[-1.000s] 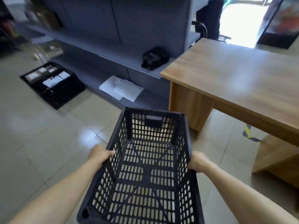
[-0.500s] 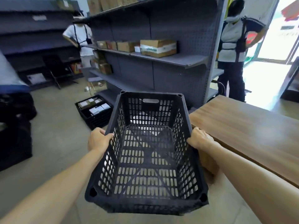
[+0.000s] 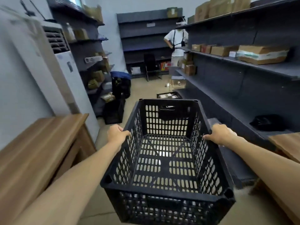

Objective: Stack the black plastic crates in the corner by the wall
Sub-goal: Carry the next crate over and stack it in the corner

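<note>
I carry an empty black plastic crate (image 3: pixel 167 197) with slotted walls in front of me, above the floor, its open top facing up. My left hand (image 3: pixel 116 133) grips its left rim and my right hand (image 3: pixel 220 134) grips its right rim. Ahead on the left, near the wall, stand more black crates (image 3: pixel 114 113), with a taller dark stack (image 3: pixel 121 86) behind them. Another black crate (image 3: pixel 168 95) with packages inside lies on the floor by the right shelving.
A wooden desk (image 3: pixel 35 143) is close on my left, a second wooden surface (image 3: pixel 285 145) on my right. A white floor air conditioner (image 3: pixel 68 75) stands by the left wall. Grey shelving (image 3: pixel 243 88) with cardboard boxes lines the right. A person (image 3: pixel 177 47) stands down the aisle.
My view has swung left from the right-hand shelving to look down the aisle. The crate stays held in both hands. The desk that was on my right has gone to the edge.
</note>
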### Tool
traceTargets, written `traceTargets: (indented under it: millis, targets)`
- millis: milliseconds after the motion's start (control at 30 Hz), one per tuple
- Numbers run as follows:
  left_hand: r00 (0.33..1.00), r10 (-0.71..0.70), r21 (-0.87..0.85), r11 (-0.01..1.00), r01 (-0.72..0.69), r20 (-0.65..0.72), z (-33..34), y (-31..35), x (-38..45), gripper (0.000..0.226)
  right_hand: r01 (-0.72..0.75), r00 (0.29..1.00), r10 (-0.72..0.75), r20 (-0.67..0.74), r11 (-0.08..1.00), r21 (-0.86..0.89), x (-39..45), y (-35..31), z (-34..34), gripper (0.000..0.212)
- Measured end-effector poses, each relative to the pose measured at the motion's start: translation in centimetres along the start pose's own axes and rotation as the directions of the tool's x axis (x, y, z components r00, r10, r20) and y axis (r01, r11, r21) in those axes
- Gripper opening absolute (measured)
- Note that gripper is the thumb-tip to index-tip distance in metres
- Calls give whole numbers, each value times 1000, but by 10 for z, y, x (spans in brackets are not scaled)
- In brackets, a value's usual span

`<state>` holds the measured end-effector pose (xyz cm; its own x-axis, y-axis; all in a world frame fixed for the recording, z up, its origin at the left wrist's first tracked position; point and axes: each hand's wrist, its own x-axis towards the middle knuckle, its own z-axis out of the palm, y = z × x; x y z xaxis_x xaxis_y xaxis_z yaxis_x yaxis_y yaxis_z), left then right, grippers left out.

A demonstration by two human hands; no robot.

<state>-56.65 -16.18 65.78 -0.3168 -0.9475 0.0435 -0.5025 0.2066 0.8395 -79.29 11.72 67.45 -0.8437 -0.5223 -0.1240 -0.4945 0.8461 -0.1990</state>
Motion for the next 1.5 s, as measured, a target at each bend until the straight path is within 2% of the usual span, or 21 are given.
traceTargets:
  millis: [167,300,400,633,733,867,1100,1167,1300,1400,1500]
  targets:
    - [980,-119,-44,993,114,-158,-127,-61,-14,42,218,976,-218,30,976,-1,-24,-123,2,39]
    - [935,-216,-124,974,188,-281,-237,-109,-28,29,375,927,-375,30,927,-23,-55,-233,7,45]
    - [878,-269,-171,961,217,-396,-319,-148,-44,31,486,874,-486,3,874,-27,-88,-318,19,45]
    - [642,-352,-144,924,355,-681,-512,-252,-122,20,702,711,-703,6,710,65,-217,-514,76,46]
    - [540,-392,-172,895,412,-745,-590,-296,-164,19,802,587,-809,35,587,109,-283,-587,104,35]
    - [396,-447,-234,845,480,-802,-675,-356,-225,20,903,405,-911,80,412,123,-371,-668,143,32]
    - [191,-486,-307,762,570,-853,-757,-443,-335,19,964,167,-969,181,199,178,-504,-755,225,35]
    - [130,-502,-343,736,584,-855,-768,-464,-365,19,947,91,-962,258,164,277,-536,-772,249,34]
    - [13,-543,-432,682,591,-839,-776,-505,-418,19,948,-28,-929,369,93,306,-588,-803,294,35]
    - [-61,-558,-473,634,612,-827,-774,-533,-449,18,977,-58,-911,407,32,212,-620,-815,319,33]
    - [-116,-582,-519,596,612,-805,-770,-559,-465,18,994,-70,-901,428,-24,110,-641,-827,340,45]
